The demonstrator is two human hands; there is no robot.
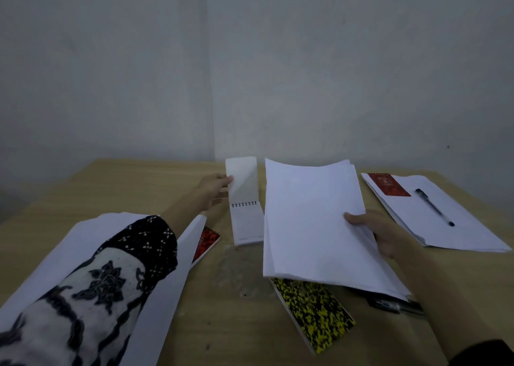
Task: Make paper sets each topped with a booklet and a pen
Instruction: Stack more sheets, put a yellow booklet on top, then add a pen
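Two hands work above the counter (133, 182): the right hand's (381, 233) grip pinches a paper sheaf (311, 221), thumb on top; just left of that sheaf, the left hand's (212, 192) fingers hold the open spiral booklet's (246, 215) lifted cover.

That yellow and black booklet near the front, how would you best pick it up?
Take the yellow and black booklet by its free near end, coming from the table's front. Its far end is tucked under the paper stack the right hand holds, so pinch the exposed part.
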